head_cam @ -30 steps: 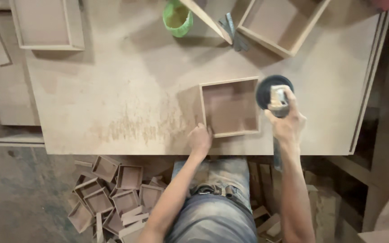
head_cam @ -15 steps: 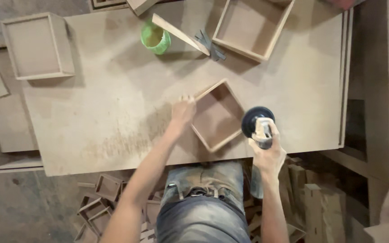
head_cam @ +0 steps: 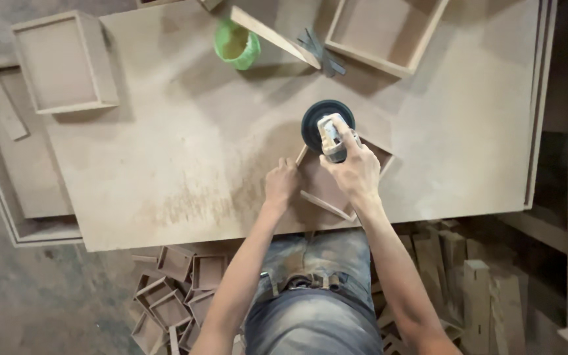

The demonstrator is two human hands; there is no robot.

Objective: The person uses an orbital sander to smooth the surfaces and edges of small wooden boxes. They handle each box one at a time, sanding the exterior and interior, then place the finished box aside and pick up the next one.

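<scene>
The right hand is clamped round the body of a handheld disc sander, dark round pad tipped over the far corner of a small open wooden box. That box sits on the worktop near the front edge, turned corner-on to the person. The left hand has fingers curled down on the box's left rim, pinning it; can't tell how much is actual grip vs. just pressing.

Handling, as I judge it: the box is thin board, light and stiff, so it'll skid on the dusty top unless held down. Best hold is on the rim or side wall away from the pad; edges and glued corners look like the weak spots. The sander looks top-heavy, needs a full wrap round the body, as it's got.

Count: 3 open boxes on the worktop, i.e. the one being worked, a deeper one far left, another at the far edge. 1 green cup. 1 loose strip of wood beside it. On the floor below, a heap of small box frames, approx. 8, some hidden.
</scene>
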